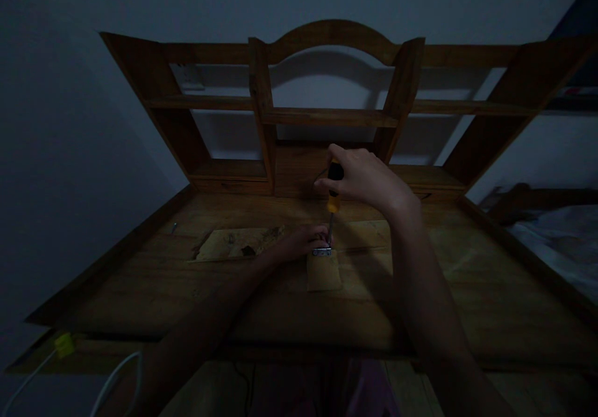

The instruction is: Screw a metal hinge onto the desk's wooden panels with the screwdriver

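Note:
My right hand (362,177) is closed around the black and yellow handle of a screwdriver (333,200), which stands nearly upright. Its shaft points down to a small metal hinge (321,252) lying at the far edge of a small light wooden block (324,273). Beside the tip, my left hand (308,240) has its fingers bent in at the hinge and the shaft. Whether those fingers pinch a screw, the hinge or something else is too dark and small to make out.
The wooden desk (215,298) bears a long pale board (238,244) at the left and a small metal piece (174,227) farther left. A wooden shelf unit (327,116) rises at the back. A yellow plug (64,345) with a white cable lies at the front left.

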The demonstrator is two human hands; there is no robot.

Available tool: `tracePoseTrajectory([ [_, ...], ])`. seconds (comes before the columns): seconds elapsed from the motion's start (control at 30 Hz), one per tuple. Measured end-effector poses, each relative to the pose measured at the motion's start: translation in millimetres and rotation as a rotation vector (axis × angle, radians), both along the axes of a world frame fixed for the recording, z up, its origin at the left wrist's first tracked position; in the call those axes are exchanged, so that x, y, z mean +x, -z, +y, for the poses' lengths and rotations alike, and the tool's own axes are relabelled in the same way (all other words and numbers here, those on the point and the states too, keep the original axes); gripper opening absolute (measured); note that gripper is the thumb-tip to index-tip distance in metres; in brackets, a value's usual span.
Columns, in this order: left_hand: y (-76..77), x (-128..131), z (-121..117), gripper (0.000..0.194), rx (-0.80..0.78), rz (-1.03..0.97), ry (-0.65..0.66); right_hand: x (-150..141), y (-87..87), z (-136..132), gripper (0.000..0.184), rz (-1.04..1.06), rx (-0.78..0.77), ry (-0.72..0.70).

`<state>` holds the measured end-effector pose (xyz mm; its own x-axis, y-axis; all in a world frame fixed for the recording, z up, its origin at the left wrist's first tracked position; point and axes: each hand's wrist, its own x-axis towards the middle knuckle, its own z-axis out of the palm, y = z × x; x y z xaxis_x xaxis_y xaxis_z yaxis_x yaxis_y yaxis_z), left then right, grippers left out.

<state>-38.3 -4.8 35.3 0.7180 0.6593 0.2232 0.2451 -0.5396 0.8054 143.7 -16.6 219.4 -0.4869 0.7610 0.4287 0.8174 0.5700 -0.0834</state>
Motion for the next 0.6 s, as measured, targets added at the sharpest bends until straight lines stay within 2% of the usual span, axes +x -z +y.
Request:
tracePoseTrajectory([
  [0.13, -1.8, 1.5, -3.1, 0.011, 0.051, 0.036, -0.041, 0.9, -2.7, -1.0, 0.022, 0.017, -0.004, -0.089],
  [0.23, 0.3, 2.2, -3.3, 0.014, 0.126, 0.05, -0.041, 2.1, -2.2, -1.1, 0.023, 0.042, -0.013, -0.123],
  [0.33, 3.4, 4.2, -2.9, 0.016, 0.205, 0.083, -0.052, 3.9, -0.5, 0.0, 0.03, 0.049, -0.014, -0.091],
  [0.43, 3.8, 6.7, -3.8, 0.016, 0.217, 0.11, -0.063, 5.5, -0.9, 0.3, 0.029, 0.044, -0.008, -0.042],
  [0.6, -0.7, 6.2, -5.4, 0.015, 0.227, 0.126, -0.056, 5.8, -3.8, -1.7, 0.023, 0.035, -0.027, -0.097],
])
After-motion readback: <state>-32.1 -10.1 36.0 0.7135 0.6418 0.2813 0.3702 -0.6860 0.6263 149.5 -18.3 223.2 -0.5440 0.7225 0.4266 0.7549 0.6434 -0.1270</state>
